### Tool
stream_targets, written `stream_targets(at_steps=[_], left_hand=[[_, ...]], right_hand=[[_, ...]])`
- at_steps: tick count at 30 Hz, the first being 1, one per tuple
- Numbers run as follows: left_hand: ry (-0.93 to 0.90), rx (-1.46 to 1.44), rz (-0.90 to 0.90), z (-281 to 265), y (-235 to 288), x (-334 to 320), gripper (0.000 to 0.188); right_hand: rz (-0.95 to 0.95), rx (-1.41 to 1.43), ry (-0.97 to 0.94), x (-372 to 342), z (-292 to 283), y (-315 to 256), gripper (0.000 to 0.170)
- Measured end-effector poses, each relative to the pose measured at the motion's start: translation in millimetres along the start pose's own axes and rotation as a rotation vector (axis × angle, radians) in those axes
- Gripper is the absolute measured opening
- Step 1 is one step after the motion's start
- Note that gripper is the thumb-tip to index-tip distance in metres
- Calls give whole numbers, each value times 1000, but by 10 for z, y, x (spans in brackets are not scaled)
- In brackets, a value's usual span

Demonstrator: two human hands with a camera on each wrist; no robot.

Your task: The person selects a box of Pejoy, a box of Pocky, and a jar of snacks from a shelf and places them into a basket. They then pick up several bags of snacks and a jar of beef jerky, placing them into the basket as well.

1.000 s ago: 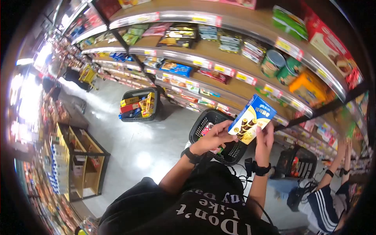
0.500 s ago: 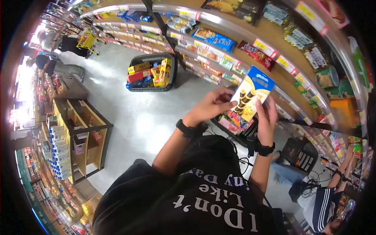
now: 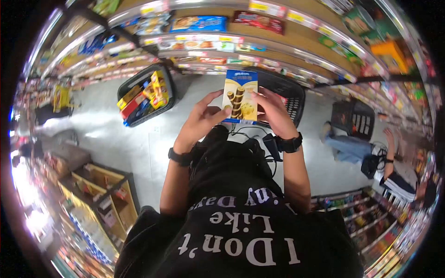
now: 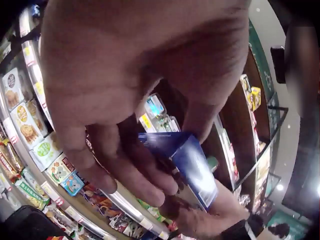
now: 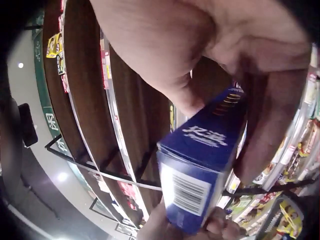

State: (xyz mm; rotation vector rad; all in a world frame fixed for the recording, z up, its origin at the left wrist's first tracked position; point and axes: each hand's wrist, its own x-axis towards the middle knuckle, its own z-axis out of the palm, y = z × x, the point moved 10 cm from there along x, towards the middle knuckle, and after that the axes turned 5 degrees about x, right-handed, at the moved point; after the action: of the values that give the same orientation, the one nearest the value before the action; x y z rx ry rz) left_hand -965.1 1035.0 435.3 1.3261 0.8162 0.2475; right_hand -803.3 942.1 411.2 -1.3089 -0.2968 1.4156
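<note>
Wafer-roll box [image 3: 240, 96] sits between left hand [image 3: 199, 121] and right hand [image 3: 277, 111]; I see long axis pointing forward beyond them, both pinching its sides, neither clearly nearer.

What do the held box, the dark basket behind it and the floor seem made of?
The box looks like thin printed cardboard with a glossy coating: crisp folded edges and glare on its blue sides. The basket is probably moulded plastic, fairly dull, given its even rows of holes. The floor looks hard and shiny, with reflections; tile or coated concrete, I can't tell.
</note>
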Motion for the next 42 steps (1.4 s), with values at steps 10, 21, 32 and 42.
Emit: stream_targets(at_steps=[10, 21, 32, 42], left_hand=[[-198, 257, 89, 1269, -7, -207, 67], [-268, 69, 13, 2403, -524, -574, 67], [-146, 87, 26, 2354, -1028, 41, 64], [84, 45, 148, 2742, -1725, 1390, 61]], right_hand=[[-107, 66, 102, -961, -1024, 206, 44], [-44, 18, 158, -1875, -1862, 447, 49], [-117, -250, 240, -1147, -2310, 696, 46], [-257, -228, 485, -100, -3134, 991, 62]])
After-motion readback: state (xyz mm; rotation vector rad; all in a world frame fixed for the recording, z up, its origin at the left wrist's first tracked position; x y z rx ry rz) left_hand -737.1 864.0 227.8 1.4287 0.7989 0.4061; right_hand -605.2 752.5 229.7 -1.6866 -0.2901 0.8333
